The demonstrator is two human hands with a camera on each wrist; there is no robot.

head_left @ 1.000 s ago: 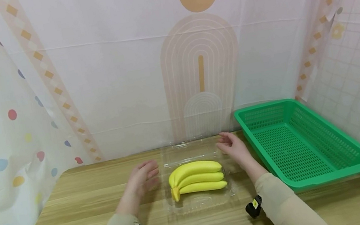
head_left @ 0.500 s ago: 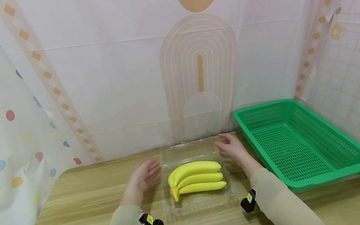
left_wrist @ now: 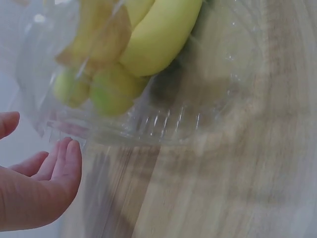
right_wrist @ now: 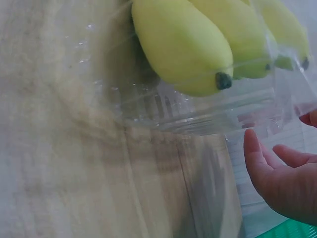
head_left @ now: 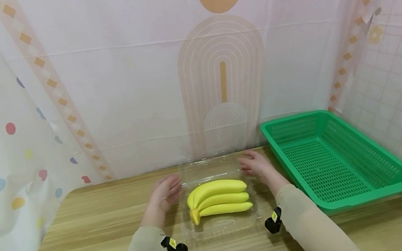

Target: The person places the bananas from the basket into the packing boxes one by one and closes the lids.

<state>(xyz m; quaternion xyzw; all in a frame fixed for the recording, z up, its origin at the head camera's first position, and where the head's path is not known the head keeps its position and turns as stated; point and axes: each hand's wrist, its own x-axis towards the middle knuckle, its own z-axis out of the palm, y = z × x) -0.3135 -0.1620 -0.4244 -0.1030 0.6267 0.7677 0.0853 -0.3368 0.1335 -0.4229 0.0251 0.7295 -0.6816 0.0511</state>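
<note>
A bunch of yellow bananas [head_left: 219, 198] lies in a clear plastic clamshell container [head_left: 225, 229], its see-through lid [head_left: 210, 169] folded back toward the curtain. At the container's left side is my left hand [head_left: 166, 191], fingers fairly straight and fingertips right at the edge near the hinge. On the opposite side my right hand [head_left: 257, 165] mirrors it, fingertips at the right edge. Each wrist view shows the thumb apart from the fingers, close to the plastic wall. The stem end of the bananas [left_wrist: 101, 44] faces left; their dark tips [right_wrist: 223, 81] point right.
A green plastic basket [head_left: 326, 170] with slotted walls stands on the right, close to my right forearm. Everything rests on a wood-grain table [head_left: 103, 232]. A patterned curtain [head_left: 130, 88] hangs along the table's back edge.
My left hand has moved right, up to the container's edge. The right hand has shifted slightly left toward it. The bananas and container stay where they were.
</note>
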